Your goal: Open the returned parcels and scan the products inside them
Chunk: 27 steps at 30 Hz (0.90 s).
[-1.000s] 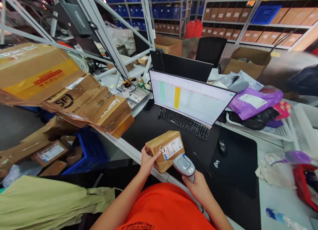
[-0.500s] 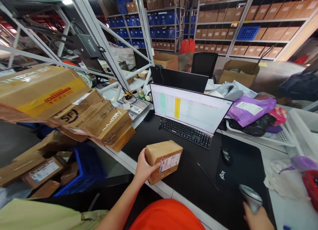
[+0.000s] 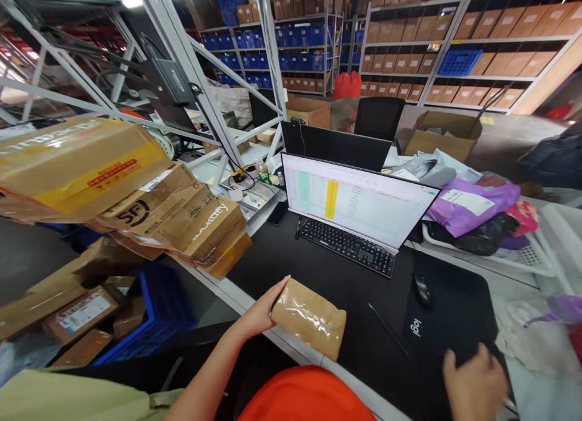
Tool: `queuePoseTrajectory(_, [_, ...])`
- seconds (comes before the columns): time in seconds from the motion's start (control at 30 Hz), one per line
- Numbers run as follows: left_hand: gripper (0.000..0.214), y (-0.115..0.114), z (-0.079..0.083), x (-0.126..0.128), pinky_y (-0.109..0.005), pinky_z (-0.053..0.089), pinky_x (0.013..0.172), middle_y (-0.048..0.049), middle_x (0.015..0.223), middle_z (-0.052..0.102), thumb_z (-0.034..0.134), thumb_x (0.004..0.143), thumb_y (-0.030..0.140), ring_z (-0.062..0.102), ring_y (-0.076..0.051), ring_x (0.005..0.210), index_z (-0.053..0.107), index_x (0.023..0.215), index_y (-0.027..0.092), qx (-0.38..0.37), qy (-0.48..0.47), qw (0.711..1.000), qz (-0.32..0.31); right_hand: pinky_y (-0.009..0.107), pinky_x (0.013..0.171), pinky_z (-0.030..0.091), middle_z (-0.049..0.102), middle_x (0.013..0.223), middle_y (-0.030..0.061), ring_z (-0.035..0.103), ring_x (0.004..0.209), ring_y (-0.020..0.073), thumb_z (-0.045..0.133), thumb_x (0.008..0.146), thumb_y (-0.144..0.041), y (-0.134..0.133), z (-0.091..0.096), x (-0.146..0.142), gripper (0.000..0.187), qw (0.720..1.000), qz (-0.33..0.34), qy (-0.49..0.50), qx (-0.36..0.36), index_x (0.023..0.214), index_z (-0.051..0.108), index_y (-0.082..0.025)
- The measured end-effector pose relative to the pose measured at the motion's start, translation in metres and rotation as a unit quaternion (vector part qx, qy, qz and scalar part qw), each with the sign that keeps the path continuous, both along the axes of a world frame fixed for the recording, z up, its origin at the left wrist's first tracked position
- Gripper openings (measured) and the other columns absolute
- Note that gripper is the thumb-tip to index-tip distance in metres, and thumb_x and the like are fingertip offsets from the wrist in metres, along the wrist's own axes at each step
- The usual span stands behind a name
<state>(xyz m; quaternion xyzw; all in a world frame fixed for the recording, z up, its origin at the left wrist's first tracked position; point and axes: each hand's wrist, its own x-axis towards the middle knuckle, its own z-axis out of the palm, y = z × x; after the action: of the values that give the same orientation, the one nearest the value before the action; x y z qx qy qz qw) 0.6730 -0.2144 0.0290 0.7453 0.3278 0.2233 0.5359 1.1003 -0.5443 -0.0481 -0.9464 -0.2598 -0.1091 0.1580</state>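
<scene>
Grey metal shelving (image 3: 448,45) loaded with brown cartons (image 3: 411,30) and blue bins (image 3: 293,61) stands behind a black-topped table (image 3: 248,272). At the far left, a stack of large brown cardboard boxes (image 3: 157,212) lies along the table's end, above a blue plastic crate (image 3: 168,312) partly lost in shadow.

Next comes the person's left hand (image 3: 264,312), closed round the left end of a small, shiny brown cardboard box (image 3: 311,316). The box lies directly to the right of these fingers, its long axis running away from them, from far left to near right, by the table's front edge. Most of the left fingers are hidden behind it, and whether it rests on the table or is held above cannot be told. Its underside is out of sight.

Farther right, a thin black rod (image 3: 388,330) lies slantwise, then a black mouse (image 3: 422,289) on a black rectangular mouse pad (image 3: 454,299). Near the pad's lower right corner is the person's right hand (image 3: 475,381), well apart from the box, thumb and fingers parted, loosely curled, nothing seen between them. It is blurred, its palm hidden.
</scene>
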Motion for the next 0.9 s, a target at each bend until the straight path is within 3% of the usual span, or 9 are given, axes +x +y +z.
queuePoseTrajectory(0.1, [0.100,-0.001,-0.001,-0.003,-0.054,0.028,0.123,-0.0101,0.160,0.039,0.074,0.063,0.006,0.040,-0.034,0.146,0.040,0.154,0.030,0.074,0.005,0.996,0.043,0.054,0.105,0.041,0.043,0.139,0.0348,0.043,0.135,0.0446,0.039,0.093,-0.049,0.058,-0.003,0.018,0.072,0.998,0.058,0.000,0.011,0.146,0.042,-0.001])
queuePoseTrajectory(0.23, [0.091,-0.013,-0.003,-0.001,-0.062,0.027,0.121,-0.0071,0.161,0.037,0.075,0.059,0.002,0.030,-0.041,0.149,0.057,0.142,0.035,0.155,0.085,0.983,0.045,0.052,0.099,0.046,0.041,0.143,0.0304,0.051,0.128,0.0430,0.039,0.093,-0.055,0.101,-0.026,0.043,0.069,0.997,0.066,0.026,-0.018,0.145,0.048,-0.009])
queuePoseTrajectory(0.33, [0.103,-0.030,-0.007,0.008,-0.068,0.021,0.121,-0.0085,0.166,0.026,0.081,0.053,0.002,0.018,-0.042,0.153,0.050,0.146,0.033,0.242,0.209,0.947,0.038,0.053,0.097,0.047,0.044,0.143,0.0279,0.054,0.123,0.0429,0.041,0.092,-0.059,0.114,-0.042,0.053,0.069,0.998,0.057,-0.024,0.003,0.140,0.054,-0.012])
queuePoseTrajectory(0.43, [0.111,-0.047,-0.014,0.024,-0.067,0.019,0.122,-0.0132,0.166,0.026,0.087,0.058,0.011,0.023,-0.038,0.152,0.035,0.155,0.028,0.339,0.289,0.895,-0.017,0.050,0.091,0.050,0.042,0.146,0.0271,0.056,0.121,0.0415,0.041,0.092,-0.063,0.123,-0.050,0.060,0.070,0.995,0.057,-0.073,0.040,0.138,0.057,-0.013])
queuePoseTrajectory(0.5, [0.111,-0.055,-0.021,0.034,-0.066,0.026,0.120,-0.0141,0.164,0.031,0.091,0.059,0.020,0.028,-0.039,0.151,0.036,0.155,0.028,0.368,0.297,0.879,-0.061,0.048,0.087,0.051,0.043,0.147,0.0263,0.058,0.117,0.0397,0.042,0.093,-0.062,0.129,-0.052,0.066,0.068,0.993,0.067,-0.084,0.043,0.138,0.058,-0.014])
queuePoseTrajectory(0.73, [0.096,-0.052,-0.035,0.047,-0.064,0.045,0.109,-0.0191,0.148,0.052,0.093,0.062,0.038,0.050,-0.041,0.136,0.049,0.147,0.025,0.429,0.232,0.872,-0.039,0.043,0.084,0.050,0.051,0.141,0.0206,0.062,0.109,0.0344,0.041,0.098,-0.048,0.139,-0.056,0.081,0.052,0.994,0.062,-0.085,0.009,0.135,0.062,-0.017])
queuePoseTrajectory(0.9, [0.090,-0.044,-0.039,0.047,-0.057,0.054,0.103,-0.0163,0.128,0.066,0.089,0.064,0.051,0.063,-0.037,0.120,0.054,0.142,0.023,0.465,0.181,0.866,-0.011,0.042,0.083,0.049,0.051,0.140,0.0206,0.062,0.108,0.0328,0.043,0.098,-0.043,0.138,-0.056,0.081,0.047,0.994,0.060,-0.087,0.007,0.133,0.064,-0.019])
